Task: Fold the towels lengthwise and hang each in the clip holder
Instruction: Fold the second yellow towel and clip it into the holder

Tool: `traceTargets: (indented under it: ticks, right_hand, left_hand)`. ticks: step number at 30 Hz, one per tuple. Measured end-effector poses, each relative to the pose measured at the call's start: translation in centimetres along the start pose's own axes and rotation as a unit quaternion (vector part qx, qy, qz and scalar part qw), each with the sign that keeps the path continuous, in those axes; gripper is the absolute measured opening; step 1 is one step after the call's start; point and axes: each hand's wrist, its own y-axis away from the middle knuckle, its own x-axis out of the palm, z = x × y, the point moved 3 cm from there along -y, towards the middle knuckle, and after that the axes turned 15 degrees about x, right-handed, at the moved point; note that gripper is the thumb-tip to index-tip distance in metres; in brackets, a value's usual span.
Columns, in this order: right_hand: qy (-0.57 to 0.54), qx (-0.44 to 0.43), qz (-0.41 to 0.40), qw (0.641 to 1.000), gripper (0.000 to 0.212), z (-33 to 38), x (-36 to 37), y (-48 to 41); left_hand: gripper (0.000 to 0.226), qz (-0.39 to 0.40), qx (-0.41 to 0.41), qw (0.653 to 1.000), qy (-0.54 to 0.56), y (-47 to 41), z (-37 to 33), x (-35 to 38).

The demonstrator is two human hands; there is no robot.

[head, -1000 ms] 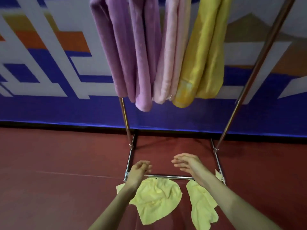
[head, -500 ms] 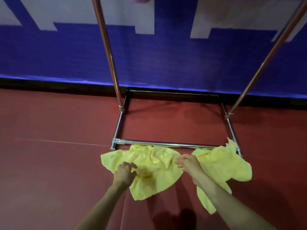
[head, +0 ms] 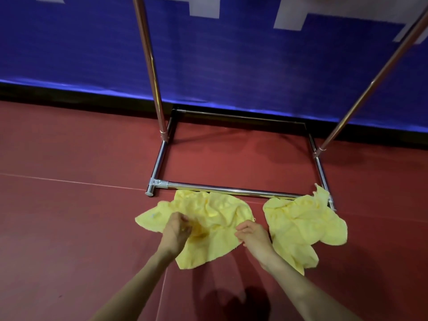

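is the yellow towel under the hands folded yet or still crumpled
Crumpled, not folded. The left towel lies on the floor in an irregular, wrinkled heap; the left hand and right hand are only gathering it.

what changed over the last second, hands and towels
The view tipped down, so the hung towels left the frame. Both hands dropped from above the rack's front bar onto the left yellow towel: the left hand now bunches its middle, the right hand pinches its right edge. The right yellow towel lies untouched on the red floor, and the rack has not moved.
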Motion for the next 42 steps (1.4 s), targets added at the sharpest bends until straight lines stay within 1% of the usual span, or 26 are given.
traceTargets:
  ticks: [1,3,5,7,9,11,12,14,15,16,18,19,20,22,23,25,28,32,33,35,37,42]
  right_hand:
    - [0.013,-0.013,-0.002,1.0,0.015,0.5,0.0,0.3]
    - [0.027,-0.042,0.008,0.999,0.026,1.6,0.4,0.7]
    - [0.038,-0.082,0.035,0.995,0.041,2.9,1.0,1.1]
    - [0.05,-0.115,0.06,0.99,0.048,3.8,1.7,1.4]
    - [0.04,-0.122,0.083,0.988,0.044,4.2,2.2,1.6]
    - [0.021,-0.101,0.087,0.991,0.025,4.0,2.4,1.5]
    - [0.019,-0.091,0.076,0.993,0.017,3.7,2.4,1.2]
    - [0.016,-0.083,0.038,0.996,0.011,3.2,2.2,0.8]
    - [0.006,-0.084,0.014,0.996,0.012,3.2,2.0,0.9]
    - [-0.013,-0.082,-0.005,0.997,0.018,3.4,1.7,1.1]
    - [-0.063,-0.097,0.0,0.993,0.039,4.1,1.3,1.6]
    - [-0.07,-0.113,0.014,0.991,0.044,4.7,1.1,2.1]
    - [-0.068,-0.115,0.037,0.99,0.041,5.2,1.2,2.5]
    - [-0.06,-0.114,0.081,0.988,0.017,6.2,1.4,3.7]
    - [-0.066,-0.116,0.09,0.987,0.011,6.6,1.4,4.3]
    - [-0.071,-0.106,0.081,0.989,0.013,7.3,0.2,5.8]
    - [-0.055,-0.103,0.026,0.993,0.012,8.4,-3.6,8.7]
    - [-0.077,-0.095,-0.03,0.992,0.02,12.3,-9.4,15.5]
    - [-0.078,-0.092,-0.04,0.992,0.018,13.8,-10.9,17.5]
    - [-0.075,-0.104,-0.047,0.991,0.018,16.3,-13.1,20.6]
    - [-0.075,-0.114,-0.042,0.99,0.019,19.3,-15.5,24.2]
    - [-0.059,-0.143,-0.021,0.988,0.006,26.4,-21.6,33.9]
  left_hand:
    - [0.019,-0.01,0.012,0.999,0.046,-0.1,-1.5,-0.4]
    - [0.026,0.002,0.03,0.991,0.129,-0.3,-4.6,-1.1]
    - [0.025,0.024,0.045,0.974,0.22,-0.4,-7.3,-1.8]
    - [0.023,0.036,0.066,0.951,0.299,-0.3,-10.1,-2.7]
    - [0.022,0.039,0.09,0.936,0.338,-0.1,-12.5,-3.5]
    - [0.023,0.038,0.112,0.927,0.356,0.1,-14.7,-4.3]
    - [0.023,0.036,0.117,0.92,0.373,0.1,-15.6,-4.6]
    - [0.022,0.034,0.116,0.9,0.418,0.3,-16.9,-5.4]
    - [0.02,0.037,0.113,0.891,0.438,0.4,-17.4,-5.7]
    - [0.019,0.042,0.111,0.884,0.453,0.5,-17.9,-6.1]
    - [0.017,0.061,0.109,0.87,0.477,0.7,-18.5,-6.5]
    - [0.015,0.071,0.112,0.867,0.481,0.8,-18.9,-6.7]
    - [0.013,0.081,0.116,0.866,0.479,1.0,-19.4,-6.8]
    - [0.01,0.095,0.125,0.866,0.475,1.4,-20.6,-7.3]
    - [0.01,0.098,0.13,0.865,0.475,1.5,-21.3,-7.6]
    - [0.009,0.1,0.142,0.871,0.46,1.9,-23.2,-8.8]
    - [0.009,0.086,0.156,0.886,0.427,2.8,-26.9,-11.4]
    - [0.007,0.08,0.151,0.895,0.411,4.3,-33.6,-15.9]
    - [0.011,0.08,0.15,0.898,0.405,4.7,-35.8,-17.4]
    - [0.015,0.08,0.16,0.909,0.377,5.3,-39.2,-19.7]
    - [0.012,0.078,0.171,0.921,0.341,6.0,-43.4,-22.6]
    - [0.011,0.081,0.198,0.947,0.24,7.8,-52.8,-29.8]
